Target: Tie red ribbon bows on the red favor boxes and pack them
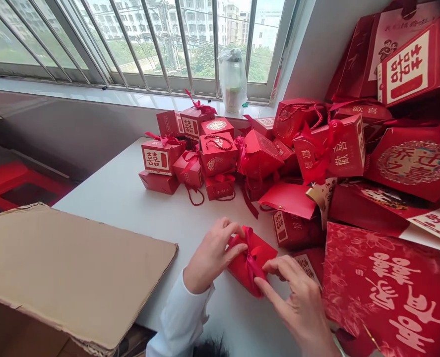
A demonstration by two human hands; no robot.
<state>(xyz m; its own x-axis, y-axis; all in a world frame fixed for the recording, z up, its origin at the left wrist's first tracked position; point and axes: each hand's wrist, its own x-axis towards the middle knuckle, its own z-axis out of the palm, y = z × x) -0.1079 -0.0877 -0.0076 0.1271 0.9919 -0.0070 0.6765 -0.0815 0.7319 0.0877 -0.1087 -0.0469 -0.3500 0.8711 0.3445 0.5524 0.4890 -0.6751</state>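
A small red gift box (266, 247) rests on the white table, with a shiny crimson ribbon (251, 259) tied in a bow on top. At its left side, my left hand (214, 258) pinches a loop of the ribbon between thumb and bent fingers. From the right, my right hand (297, 295) has its thumb and index finger closed at a ribbon end by the box's near edge. The fingers cover parts of the box's sides.
Piled red gift boxes (218, 153) stand behind. To the right are larger red bags (416, 158) and a large printed red box (387, 292). Cardboard (74, 267) overlaps the table's left side. A bagged jar (233, 82) stands on the windowsill.
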